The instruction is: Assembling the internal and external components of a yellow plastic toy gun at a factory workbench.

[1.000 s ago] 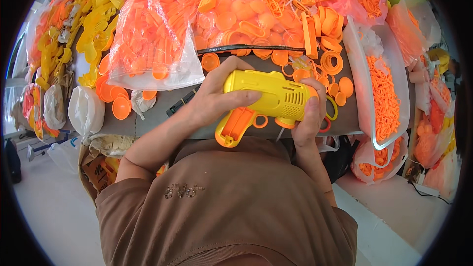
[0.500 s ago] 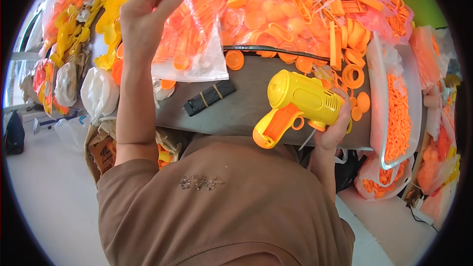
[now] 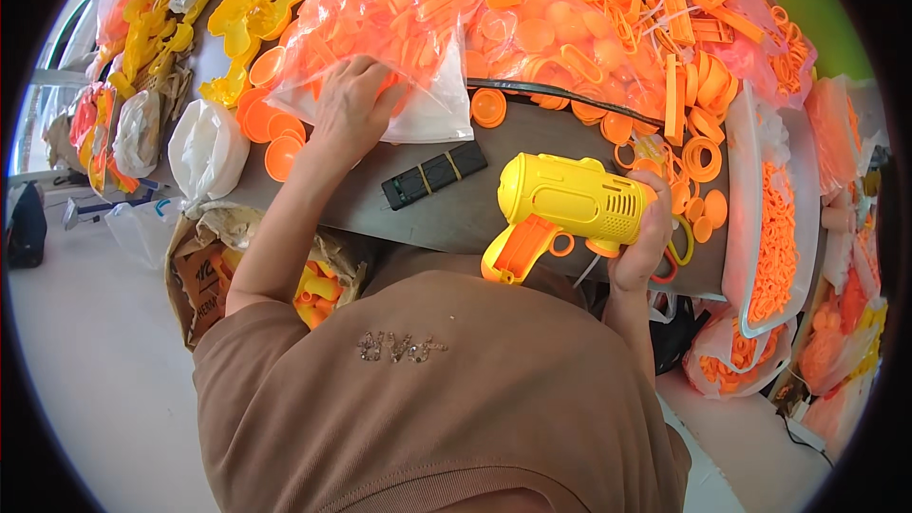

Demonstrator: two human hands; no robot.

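In my right hand (image 3: 646, 237) is a yellow toy gun (image 3: 570, 199) with an orange handle inset and trigger; my fingers wrap its right end. The toy is tilted, its handle pointing down and left above the table's front edge. My left hand (image 3: 356, 109) is over the lower edge of a clear plastic bag (image 3: 446, 104) full of orange plastic parts, thumb apart from the bent fingers. Nothing shows in its grasp. Just right of that hand, a black oblong block (image 3: 434, 177) with two tan bands lies on the dark tabletop (image 3: 380, 228).
Orange round caps (image 3: 283, 158) lie left of my left hand, near a white bag (image 3: 204, 157). At right stand a clear bin (image 3: 741, 275) of small orange parts and scissors (image 3: 682, 242) with yellow and red handles. A carton (image 3: 199, 290) holds parts below.
My left hand has come down from above the bag to its lower edge, and its closed fingers have loosened. The toy gun in my right hand has shifted slightly; the view has moved a little.
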